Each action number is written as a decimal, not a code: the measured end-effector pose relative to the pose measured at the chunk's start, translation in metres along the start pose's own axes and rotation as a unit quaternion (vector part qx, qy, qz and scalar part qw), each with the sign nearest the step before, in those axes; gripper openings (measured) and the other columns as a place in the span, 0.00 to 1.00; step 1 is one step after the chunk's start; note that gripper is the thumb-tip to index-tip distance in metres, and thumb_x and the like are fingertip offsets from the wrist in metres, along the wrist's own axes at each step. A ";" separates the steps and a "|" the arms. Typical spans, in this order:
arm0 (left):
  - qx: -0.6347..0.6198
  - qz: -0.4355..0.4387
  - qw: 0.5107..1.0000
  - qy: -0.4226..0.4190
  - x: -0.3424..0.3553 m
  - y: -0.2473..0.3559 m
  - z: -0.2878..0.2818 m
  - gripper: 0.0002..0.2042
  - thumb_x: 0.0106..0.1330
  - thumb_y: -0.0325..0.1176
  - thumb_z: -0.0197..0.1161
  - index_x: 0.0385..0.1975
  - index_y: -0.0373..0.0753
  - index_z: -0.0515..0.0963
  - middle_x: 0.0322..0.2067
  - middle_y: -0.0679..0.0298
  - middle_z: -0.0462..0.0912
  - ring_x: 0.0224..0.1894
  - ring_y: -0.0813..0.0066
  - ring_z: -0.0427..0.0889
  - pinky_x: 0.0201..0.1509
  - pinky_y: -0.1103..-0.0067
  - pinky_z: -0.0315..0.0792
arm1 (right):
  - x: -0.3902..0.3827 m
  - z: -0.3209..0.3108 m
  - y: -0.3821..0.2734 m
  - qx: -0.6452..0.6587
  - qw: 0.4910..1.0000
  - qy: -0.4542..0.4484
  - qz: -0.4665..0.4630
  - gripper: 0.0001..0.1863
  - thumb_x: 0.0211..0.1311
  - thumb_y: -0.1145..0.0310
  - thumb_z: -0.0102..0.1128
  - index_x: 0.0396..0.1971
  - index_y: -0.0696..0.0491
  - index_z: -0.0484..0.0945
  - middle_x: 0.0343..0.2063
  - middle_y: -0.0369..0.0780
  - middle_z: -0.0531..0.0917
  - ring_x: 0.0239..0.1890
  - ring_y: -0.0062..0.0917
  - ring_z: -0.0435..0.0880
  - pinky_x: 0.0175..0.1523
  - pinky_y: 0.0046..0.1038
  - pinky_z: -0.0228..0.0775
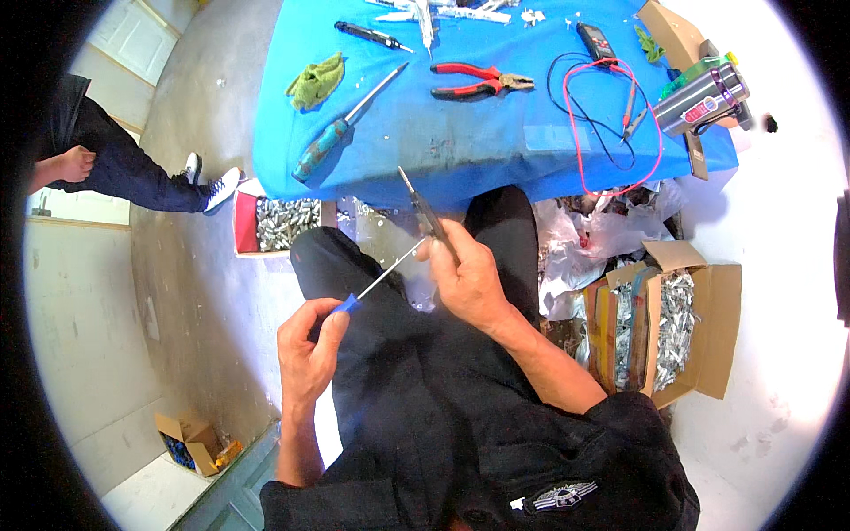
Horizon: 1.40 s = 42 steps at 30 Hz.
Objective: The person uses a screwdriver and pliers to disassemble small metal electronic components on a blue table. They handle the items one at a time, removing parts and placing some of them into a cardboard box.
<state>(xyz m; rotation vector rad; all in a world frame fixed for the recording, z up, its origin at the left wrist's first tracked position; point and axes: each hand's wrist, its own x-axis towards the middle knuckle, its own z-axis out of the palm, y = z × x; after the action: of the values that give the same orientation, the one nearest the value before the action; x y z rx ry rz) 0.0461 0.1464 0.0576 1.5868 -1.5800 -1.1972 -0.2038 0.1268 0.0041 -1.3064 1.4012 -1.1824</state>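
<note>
Blue-covered table, red-handled pliers lying on it | left hand: grasping a blue-handled screwdriver above the lap | right hand: closed round a slender dark tool | screwdriver tip: just beside that tool, contact indeterminable

The small screwdriver has a smooth blue plastic handle and a bright metal shaft; the dark tool looks matt, though whether metal or plastic is hard to tell from here. The tablecloth is blue cloth, dulled by a grimy patch. The pliers join red-and-black plastic grips to metal. The rag is rough cloth, the flask glossy metal, the carton matt cardboard.
</note>
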 end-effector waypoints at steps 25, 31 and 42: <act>0.354 0.269 0.880 0.165 0.223 0.055 0.091 0.10 0.64 0.31 0.68 0.43 0.39 0.80 0.38 0.55 0.83 0.38 0.51 0.83 0.41 0.60 0.76 | 0.162 -0.061 -0.034 0.330 0.938 -0.004 0.111 0.17 0.79 0.65 0.47 0.59 0.57 0.73 0.40 0.38 0.81 0.27 0.14 0.76 0.24 0.15 0.62; 0.193 0.293 0.920 0.175 0.247 0.090 0.081 0.10 0.60 0.29 0.72 0.40 0.37 0.82 0.33 0.57 0.84 0.35 0.57 0.83 0.38 0.66 0.77 | 0.203 -0.050 -0.031 0.352 0.927 -0.056 0.119 0.20 0.81 0.59 0.42 0.60 0.56 0.72 0.41 0.37 0.81 0.29 0.16 0.77 0.24 0.16 0.62; 0.097 0.320 0.925 0.181 0.310 0.114 0.075 0.05 0.64 0.24 0.71 0.38 0.33 0.84 0.30 0.58 0.86 0.28 0.71 0.84 0.30 0.76 0.76 | 0.257 -0.015 -0.032 0.254 0.964 -0.048 0.070 0.16 0.79 0.62 0.45 0.52 0.56 0.77 0.25 0.32 0.78 0.23 0.15 0.75 0.28 0.21 0.66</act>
<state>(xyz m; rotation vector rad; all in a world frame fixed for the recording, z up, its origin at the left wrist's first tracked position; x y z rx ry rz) -0.1059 -0.1567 0.0703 1.1570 -1.7929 -0.3825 -0.2339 -0.1280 0.0415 -0.8751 1.0097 -1.2563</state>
